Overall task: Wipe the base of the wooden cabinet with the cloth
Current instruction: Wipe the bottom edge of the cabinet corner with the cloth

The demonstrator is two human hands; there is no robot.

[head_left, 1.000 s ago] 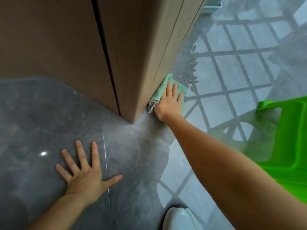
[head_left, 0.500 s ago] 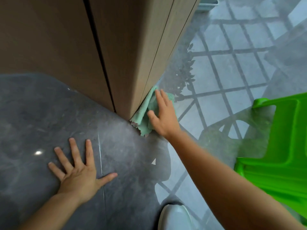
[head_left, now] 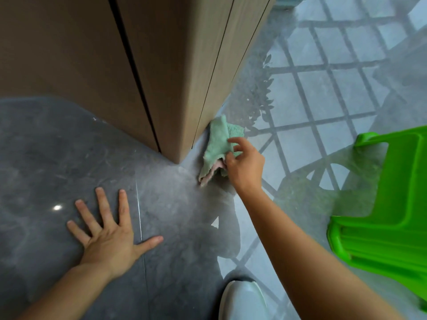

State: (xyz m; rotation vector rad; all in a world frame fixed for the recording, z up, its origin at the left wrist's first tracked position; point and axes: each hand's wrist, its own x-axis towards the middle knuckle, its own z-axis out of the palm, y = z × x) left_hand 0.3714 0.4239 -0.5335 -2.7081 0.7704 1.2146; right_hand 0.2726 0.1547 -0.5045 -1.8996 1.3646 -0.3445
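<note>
Beside the wooden cabinet (head_left: 175, 72) corner, the right hand (head_left: 246, 166) pinches the green cloth (head_left: 217, 146); the left hand (head_left: 111, 236) lies spread flat on the floor (head_left: 46, 158).

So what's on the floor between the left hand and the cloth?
Nothing but bare grey floor, crossed by a thin pale tile joint, between the left hand and the cloth in the head view.
</note>
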